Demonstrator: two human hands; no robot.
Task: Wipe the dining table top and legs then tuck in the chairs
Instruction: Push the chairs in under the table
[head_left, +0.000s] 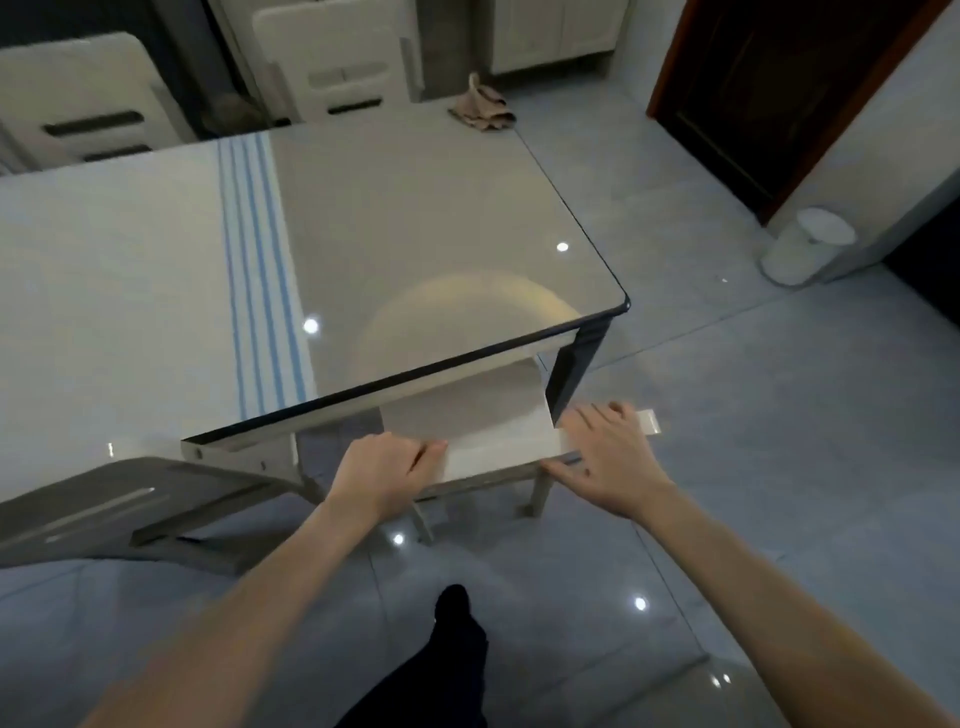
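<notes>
The glass-topped dining table (415, 208) with a blue-striped runner fills the upper left. A crumpled beige cloth (483, 106) lies on its far right corner, away from both hands. A white chair (498, 447) stands at the near edge, its seat partly under the table. My left hand (387, 470) grips the left end of the chair's top rail. My right hand (605, 457) rests on the rail's right end with fingers spread. The table's dark front-right leg (571, 369) stands just behind the chair.
Another chair (130, 499) sits tilted at the near left. Two white chairs (332, 62) stand at the far side. A white bin (808, 244) sits by a dark wooden door (769, 98) at right. My dark trouser leg (447, 654) is over the glossy tiled floor.
</notes>
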